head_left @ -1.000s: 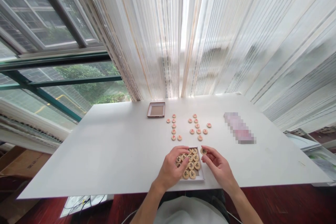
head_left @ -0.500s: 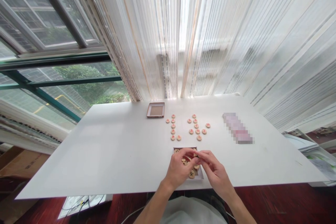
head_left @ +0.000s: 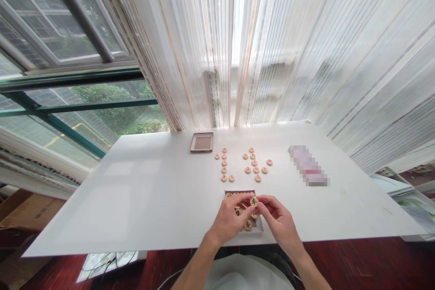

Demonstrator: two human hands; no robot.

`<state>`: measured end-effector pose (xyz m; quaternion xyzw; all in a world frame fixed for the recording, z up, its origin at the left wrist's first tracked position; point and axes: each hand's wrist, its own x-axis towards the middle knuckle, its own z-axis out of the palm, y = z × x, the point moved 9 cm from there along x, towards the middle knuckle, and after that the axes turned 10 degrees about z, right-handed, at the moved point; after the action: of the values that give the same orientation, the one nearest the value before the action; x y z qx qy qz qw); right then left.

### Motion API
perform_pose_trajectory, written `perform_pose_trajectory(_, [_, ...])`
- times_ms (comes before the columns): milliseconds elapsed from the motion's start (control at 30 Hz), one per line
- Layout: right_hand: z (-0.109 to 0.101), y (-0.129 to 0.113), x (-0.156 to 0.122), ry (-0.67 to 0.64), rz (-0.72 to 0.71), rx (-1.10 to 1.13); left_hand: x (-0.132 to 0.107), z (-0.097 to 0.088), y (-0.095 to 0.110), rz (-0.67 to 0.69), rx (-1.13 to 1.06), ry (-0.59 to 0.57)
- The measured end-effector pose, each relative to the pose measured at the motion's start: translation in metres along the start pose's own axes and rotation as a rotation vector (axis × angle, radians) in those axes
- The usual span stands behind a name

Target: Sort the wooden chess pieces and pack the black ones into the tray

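Observation:
Above a shallow box (head_left: 261, 225), a round wooden Chinese chess piece (head_left: 254, 201) with a black character faces me, held between the fingertips of both hands. My left hand (head_left: 232, 213) pinches its left side and covers part of the box. My right hand (head_left: 277, 217) has thumb and fingers at its right edge. More pieces with black characters lie in the box, one of them (head_left: 248, 225) close to its near edge. Beyond the box, several red-marked pieces (head_left: 224, 162) stand in a loose column, and another red-marked group (head_left: 256, 170) lies to the right.
A box lid (head_left: 201, 142) rests near the table's far side. Toward the right lies a blurred pinkish object (head_left: 308, 166). The white table (head_left: 142, 190) meets striped curtains (head_left: 217, 54) at the back. On the floor at left is a cardboard box (head_left: 30, 210).
The piece between my fingers has come into clear view, its black character now turned toward me. My hands stay over the box. The red-marked pieces have not moved.

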<state>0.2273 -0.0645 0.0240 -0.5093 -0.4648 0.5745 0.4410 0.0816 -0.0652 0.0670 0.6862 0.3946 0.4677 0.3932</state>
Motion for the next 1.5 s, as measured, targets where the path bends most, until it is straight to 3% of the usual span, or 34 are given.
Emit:
perform_pose_trajectory(567, [-0.002,0.003,0.0,-0.028,-0.021,0.004,0.0,0.0,0.0,0.033,0.093,-0.043])
perform_pose_trajectory(1333, [0.006,0.0,-0.002,-0.083,-0.058,-0.088,0.003,-0.003,0.0,-0.023,0.027,-0.033])
perform_pose_trajectory(1500, [-0.005,-0.004,-0.001,-0.04,-0.063,-0.143,0.002,-0.007,-0.005,-0.044,0.013,0.0])
